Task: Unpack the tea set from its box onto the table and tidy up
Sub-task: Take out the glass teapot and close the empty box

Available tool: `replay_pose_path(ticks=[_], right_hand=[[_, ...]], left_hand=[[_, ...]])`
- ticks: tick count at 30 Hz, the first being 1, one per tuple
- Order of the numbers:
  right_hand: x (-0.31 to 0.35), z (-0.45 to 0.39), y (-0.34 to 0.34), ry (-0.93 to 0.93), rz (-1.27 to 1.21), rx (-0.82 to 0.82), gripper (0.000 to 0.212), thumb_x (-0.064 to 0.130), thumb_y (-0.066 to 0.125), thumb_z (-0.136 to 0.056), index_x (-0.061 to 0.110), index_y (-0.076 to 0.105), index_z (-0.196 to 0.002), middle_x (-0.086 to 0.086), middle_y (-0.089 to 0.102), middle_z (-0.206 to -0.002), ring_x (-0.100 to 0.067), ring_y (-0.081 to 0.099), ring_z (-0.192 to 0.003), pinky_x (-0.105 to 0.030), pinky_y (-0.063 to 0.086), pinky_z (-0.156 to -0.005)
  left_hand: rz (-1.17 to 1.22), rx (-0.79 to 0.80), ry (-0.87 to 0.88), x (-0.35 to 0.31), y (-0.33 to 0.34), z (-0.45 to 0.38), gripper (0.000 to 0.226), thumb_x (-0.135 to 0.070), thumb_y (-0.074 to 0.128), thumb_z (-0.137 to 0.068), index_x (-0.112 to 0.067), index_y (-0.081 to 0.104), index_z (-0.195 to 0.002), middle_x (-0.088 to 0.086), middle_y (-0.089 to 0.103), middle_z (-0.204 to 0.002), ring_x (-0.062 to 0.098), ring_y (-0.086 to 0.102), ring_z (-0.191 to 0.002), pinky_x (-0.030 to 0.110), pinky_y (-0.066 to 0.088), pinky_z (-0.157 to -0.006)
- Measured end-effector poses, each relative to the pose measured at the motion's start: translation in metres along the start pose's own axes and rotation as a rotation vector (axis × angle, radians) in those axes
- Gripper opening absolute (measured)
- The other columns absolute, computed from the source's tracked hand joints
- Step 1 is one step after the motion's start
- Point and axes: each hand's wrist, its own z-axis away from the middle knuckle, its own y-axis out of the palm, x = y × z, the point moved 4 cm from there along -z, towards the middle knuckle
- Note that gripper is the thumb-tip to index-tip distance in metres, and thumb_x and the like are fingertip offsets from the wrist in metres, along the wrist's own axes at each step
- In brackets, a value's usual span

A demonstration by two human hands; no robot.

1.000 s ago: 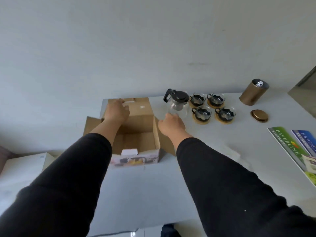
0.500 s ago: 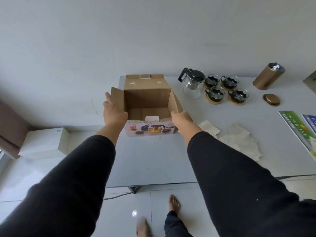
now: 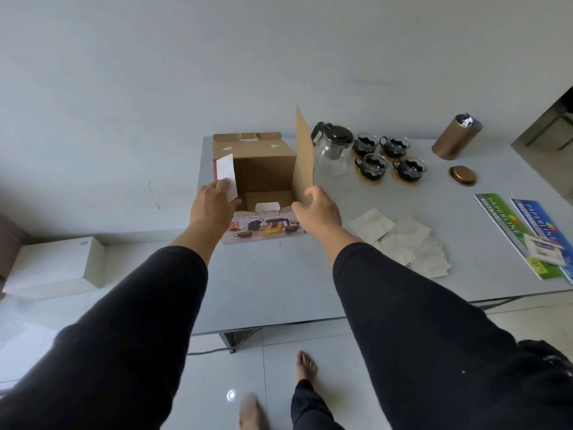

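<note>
An open cardboard box [image 3: 263, 169] with a printed tea-set picture on its front stands at the table's left end. My left hand [image 3: 214, 203] holds the box's left flap, which stands upright. My right hand [image 3: 319, 209] grips the bottom of the right flap [image 3: 304, 156], also raised upright. Inside the box I see a cardboard insert with a white tab. A glass teapot [image 3: 333, 150] with a black lid stands just right of the box. Several glass cups [image 3: 387, 159] on round coasters sit beside it.
Crumpled white wrapping paper [image 3: 403, 240] lies on the grey table [image 3: 279, 290] right of my right hand. A gold canister [image 3: 455, 138] and its lid [image 3: 462, 175] sit far right. Paper reams [image 3: 527, 231] lie at the right edge. A white box [image 3: 55, 265] sits on the floor at left.
Both hands moved from the box's lower sides up to its side flaps and raised them upright. The view pulled back, showing more floor.
</note>
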Motion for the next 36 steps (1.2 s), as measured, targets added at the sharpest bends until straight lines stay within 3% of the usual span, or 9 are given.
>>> replay_pose_path(ticks=[3, 7, 10, 15, 20, 24, 27, 32, 36], right_hand=[[0.008, 0.001, 0.009, -0.101, 0.162, 0.083, 0.042, 0.031, 0.049, -0.092, 0.019, 0.045, -0.132, -0.007, 0.054, -0.13, -0.027, 0.051, -0.117, -0.034, 0.045, -0.091], [0.014, -0.004, 0.017, -0.127, 0.372, 0.147, 0.046, 0.035, 0.039, -0.097, 0.019, 0.039, -0.141, -0.007, 0.048, -0.14, -0.028, 0.042, -0.126, -0.042, 0.041, -0.099], [0.018, -0.013, 0.018, -0.114, 0.434, 0.147, 0.045, 0.039, 0.036, -0.098, 0.019, 0.043, -0.138, -0.007, 0.05, -0.138, -0.027, 0.042, -0.125, -0.04, 0.038, -0.098], [0.027, -0.042, 0.013, -0.095, 0.321, 0.053, 0.047, 0.038, 0.043, -0.095, 0.016, 0.046, -0.137, -0.009, 0.048, -0.135, -0.027, 0.041, -0.127, -0.042, 0.04, -0.101], [0.027, -0.09, 0.014, 0.007, 0.181, 0.047, 0.051, 0.041, 0.044, -0.093, 0.011, 0.045, -0.135, -0.011, 0.05, -0.13, -0.03, 0.046, -0.122, -0.044, 0.044, -0.099], [0.028, -0.133, 0.021, 0.131, 0.002, 0.09, 0.044, 0.039, 0.042, -0.092, 0.007, 0.05, -0.121, -0.007, 0.054, -0.106, -0.029, 0.054, -0.1, -0.032, 0.046, -0.077], [0.034, -0.163, 0.023, 0.195, -0.052, 0.133, 0.032, 0.035, 0.036, -0.095, 0.01, 0.05, -0.109, -0.009, 0.048, -0.097, -0.026, 0.046, -0.083, -0.026, 0.032, -0.055], [0.043, -0.205, 0.03, 0.275, -0.126, 0.155, 0.036, 0.035, 0.029, -0.098, 0.003, 0.046, -0.094, -0.012, 0.049, -0.095, -0.024, 0.046, -0.088, -0.031, 0.036, -0.074], [0.046, -0.216, 0.03, 0.375, -0.263, 0.127, 0.038, 0.036, 0.028, -0.099, 0.003, 0.047, -0.098, -0.011, 0.049, -0.097, -0.026, 0.048, -0.088, -0.032, 0.037, -0.075]], left_hand=[[-0.059, 0.071, 0.006, 0.002, -0.001, -0.002, 0.058, -0.045, 0.054, -0.092, -0.009, 0.046, -0.136, 0.011, 0.05, -0.138, 0.031, 0.044, -0.128, 0.041, 0.043, -0.102], [-0.154, 0.097, 0.088, 0.008, 0.002, -0.008, 0.026, -0.016, 0.043, -0.099, -0.004, 0.06, -0.115, 0.012, 0.053, -0.129, 0.031, 0.046, -0.127, 0.039, 0.044, -0.102], [-0.058, 0.071, 0.006, 0.014, 0.0, -0.016, 0.029, -0.015, 0.04, -0.099, -0.003, 0.065, -0.109, 0.011, 0.051, -0.131, 0.027, 0.05, -0.12, 0.036, 0.045, -0.099], [0.149, 0.041, -0.19, 0.014, -0.006, -0.039, 0.03, -0.02, 0.046, -0.098, -0.01, 0.062, -0.121, 0.01, 0.045, -0.137, 0.027, 0.046, -0.125, 0.036, 0.042, -0.102], [0.389, 0.087, -0.446, 0.02, -0.002, -0.067, 0.045, -0.031, 0.038, -0.102, -0.012, 0.034, -0.143, 0.014, 0.043, -0.142, 0.034, 0.048, -0.124, 0.041, 0.047, -0.096], [0.435, 0.113, -0.548, 0.025, 0.007, -0.098, 0.047, -0.034, 0.029, -0.103, -0.006, 0.039, -0.14, 0.015, 0.05, -0.135, 0.033, 0.052, -0.121, 0.035, 0.045, -0.092], [0.371, 0.124, -0.57, 0.027, 0.006, -0.124, 0.041, -0.026, 0.027, -0.104, 0.0, 0.045, -0.132, 0.019, 0.054, -0.118, 0.033, 0.054, -0.117, 0.032, 0.042, -0.083], [0.494, 0.101, -0.662, 0.034, 0.009, -0.156, 0.049, -0.015, 0.045, -0.099, -0.006, 0.025, -0.143, 0.019, 0.05, -0.119, 0.028, 0.056, -0.103, 0.032, 0.05, -0.083], [0.704, 0.092, -0.767, 0.031, 0.009, -0.166, 0.052, -0.04, 0.025, -0.103, -0.009, 0.038, -0.142, 0.016, 0.051, -0.131, 0.029, 0.053, -0.113, 0.033, 0.045, -0.097]])
